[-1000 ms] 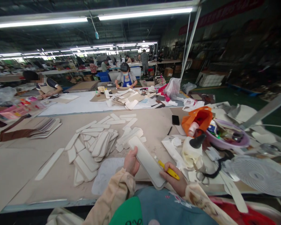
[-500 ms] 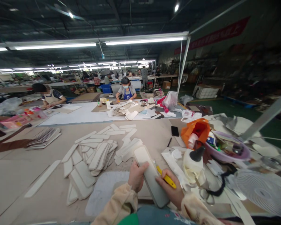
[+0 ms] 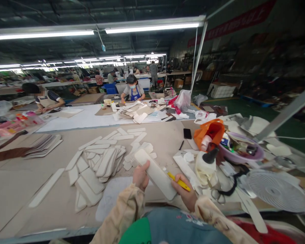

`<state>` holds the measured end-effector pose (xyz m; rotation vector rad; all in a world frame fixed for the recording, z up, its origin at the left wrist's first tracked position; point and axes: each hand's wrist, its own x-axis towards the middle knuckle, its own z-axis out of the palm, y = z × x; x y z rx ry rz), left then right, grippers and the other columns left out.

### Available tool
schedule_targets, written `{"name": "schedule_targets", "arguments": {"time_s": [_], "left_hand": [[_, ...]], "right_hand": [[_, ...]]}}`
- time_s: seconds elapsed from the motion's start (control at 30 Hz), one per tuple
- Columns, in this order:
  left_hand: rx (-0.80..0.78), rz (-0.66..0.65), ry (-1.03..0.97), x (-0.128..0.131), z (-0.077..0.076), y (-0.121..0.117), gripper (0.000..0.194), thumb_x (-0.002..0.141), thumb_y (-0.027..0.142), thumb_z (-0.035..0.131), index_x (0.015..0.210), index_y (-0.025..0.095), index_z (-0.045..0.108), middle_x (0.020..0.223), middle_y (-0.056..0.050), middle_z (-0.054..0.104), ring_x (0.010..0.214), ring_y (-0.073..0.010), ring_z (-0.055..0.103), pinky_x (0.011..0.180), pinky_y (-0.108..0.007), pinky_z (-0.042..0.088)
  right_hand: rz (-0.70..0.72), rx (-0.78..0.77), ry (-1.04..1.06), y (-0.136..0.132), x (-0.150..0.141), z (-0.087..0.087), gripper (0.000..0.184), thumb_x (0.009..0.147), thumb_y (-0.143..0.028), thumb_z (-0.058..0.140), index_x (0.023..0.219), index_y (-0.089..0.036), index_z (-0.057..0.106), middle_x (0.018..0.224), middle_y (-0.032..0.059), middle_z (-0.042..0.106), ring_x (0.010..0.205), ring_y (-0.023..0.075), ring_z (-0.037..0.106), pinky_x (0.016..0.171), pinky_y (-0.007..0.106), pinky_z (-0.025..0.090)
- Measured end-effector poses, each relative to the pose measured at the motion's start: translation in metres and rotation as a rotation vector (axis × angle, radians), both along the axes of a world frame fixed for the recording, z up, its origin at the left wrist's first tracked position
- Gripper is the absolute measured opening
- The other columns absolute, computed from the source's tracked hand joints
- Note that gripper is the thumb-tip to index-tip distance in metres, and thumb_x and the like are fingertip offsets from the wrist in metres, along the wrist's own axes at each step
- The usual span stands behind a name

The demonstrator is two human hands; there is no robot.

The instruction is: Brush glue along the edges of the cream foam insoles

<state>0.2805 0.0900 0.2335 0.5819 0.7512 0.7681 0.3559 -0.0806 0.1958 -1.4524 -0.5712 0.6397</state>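
A pale, round-cornered panel (image 3: pixel 155 174) is grasped at its left edge by the left hand (image 3: pixel 141 176), with the thumb laid against the upper face. It is held at a slant above the near part of the counter (image 3: pixel 165 135), its far end pointed away and to the left. A yellow-handled tool (image 3: pixel 180 183) is clasped in the right hand (image 3: pixel 185 191), just beside the panel's right edge; whether the panel is also gripped by that hand cannot be told. Beyond and to the left, similar pale strips (image 3: pixel 109 161) are spread in an overlapping heap. To the right of the tool, a white bottle (image 3: pixel 205 167) with a dark nozzle is seen, backed by an orange bag (image 3: pixel 205 134) and a purple basin (image 3: pixel 234 157). A black phone (image 3: pixel 187 133) is placed farther back.
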Motion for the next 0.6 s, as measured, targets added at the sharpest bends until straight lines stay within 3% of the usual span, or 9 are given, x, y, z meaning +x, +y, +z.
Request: {"name": "schedule_targets", "arguments": {"time_s": [0.2, 0.43, 0.6], "left_hand": [[-0.072, 0.104, -0.002, -0.004, -0.005, 0.017, 0.024, 0.076, 0.002, 0.062, 0.095, 0.016, 0.065, 0.075, -0.001, 0.070, 0.070, -0.0129, 0.066, 0.076, -0.026, 0.054], [-0.122, 0.128, 0.008, -0.004, -0.015, 0.016, 0.018, 0.080, 0.004, 0.060, 0.092, 0.016, 0.065, 0.075, -0.003, 0.070, 0.073, -0.0136, 0.067, 0.079, -0.028, 0.054], [-0.146, 0.147, -0.005, -0.004, -0.016, 0.016, 0.015, 0.077, 0.005, 0.064, 0.089, 0.014, 0.063, 0.077, -0.005, 0.070, 0.076, -0.0166, 0.067, 0.078, -0.031, 0.054]], "right_hand": [[-0.023, -0.009, 0.208, -0.004, -0.005, 0.000, 0.046, 0.063, -0.051, 0.075, 0.077, -0.024, 0.041, 0.063, -0.0073, 0.044, 0.056, 0.0112, 0.049, 0.054, 0.027, 0.052], [0.048, -0.024, 0.072, -0.006, -0.002, -0.005, 0.038, 0.068, -0.042, 0.073, 0.074, -0.023, 0.041, 0.058, -0.0073, 0.049, 0.054, 0.0115, 0.051, 0.053, 0.023, 0.043], [0.012, -0.064, 0.023, -0.006, -0.002, -0.008, 0.038, 0.068, -0.046, 0.071, 0.072, -0.024, 0.040, 0.055, -0.0067, 0.045, 0.052, 0.0132, 0.047, 0.050, 0.024, 0.038]]}}
